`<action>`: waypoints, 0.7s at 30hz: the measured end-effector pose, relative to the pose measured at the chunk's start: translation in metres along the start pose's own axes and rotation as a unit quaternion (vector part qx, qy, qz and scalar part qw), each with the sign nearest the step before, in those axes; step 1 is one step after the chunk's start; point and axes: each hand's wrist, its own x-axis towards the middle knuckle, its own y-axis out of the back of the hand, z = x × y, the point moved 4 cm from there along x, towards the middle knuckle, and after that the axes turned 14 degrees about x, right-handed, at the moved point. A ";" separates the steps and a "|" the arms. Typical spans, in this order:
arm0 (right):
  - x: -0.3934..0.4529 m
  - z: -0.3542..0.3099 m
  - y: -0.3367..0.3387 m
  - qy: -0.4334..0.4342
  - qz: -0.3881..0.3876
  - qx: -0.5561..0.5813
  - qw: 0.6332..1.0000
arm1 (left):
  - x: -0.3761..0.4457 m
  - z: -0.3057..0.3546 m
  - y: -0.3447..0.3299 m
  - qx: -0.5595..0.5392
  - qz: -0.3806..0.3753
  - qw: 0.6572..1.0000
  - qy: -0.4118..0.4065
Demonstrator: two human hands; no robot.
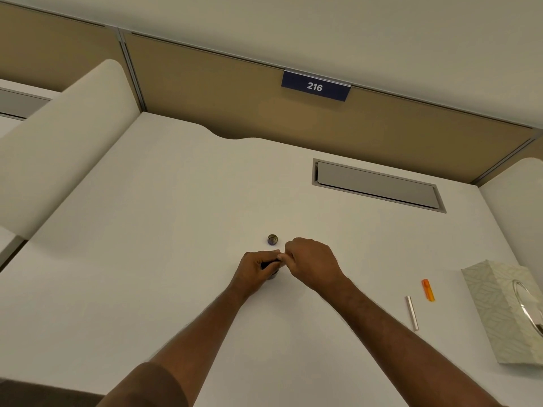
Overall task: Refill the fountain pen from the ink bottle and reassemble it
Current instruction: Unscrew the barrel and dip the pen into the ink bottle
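Note:
On the white desk my left hand (255, 267) wraps around a small dark ink bottle (273, 276), mostly hidden under the fingers. My right hand (311, 264) pinches something small right above the bottle's mouth; that part is hidden by my fingers. The bottle's round metal cap (272, 239) lies upside down just behind my hands. Off to the right lie a silver pen barrel (412, 312) and an orange translucent pen piece (427, 289).
A patterned tissue box (499, 312) sits at the right edge of the desk (164, 230). A grey cable hatch (377, 185) is set into the desk at the back right. Partition walls enclose the back and both sides, with a sign reading 216 (315, 86).

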 end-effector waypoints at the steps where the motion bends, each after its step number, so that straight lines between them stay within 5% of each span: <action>1: 0.000 -0.001 -0.001 0.001 0.000 0.003 1.000 | 0.000 -0.001 0.000 0.004 0.001 1.000 0.000; 13: 0.003 -0.009 0.004 0.041 -0.013 0.019 0.999 | 0.000 0.001 -0.001 -0.014 -0.002 1.000 0.017; 21: 0.002 -0.005 0.003 -0.021 -0.015 0.006 1.000 | -0.002 0.007 0.001 0.004 -0.007 1.000 0.002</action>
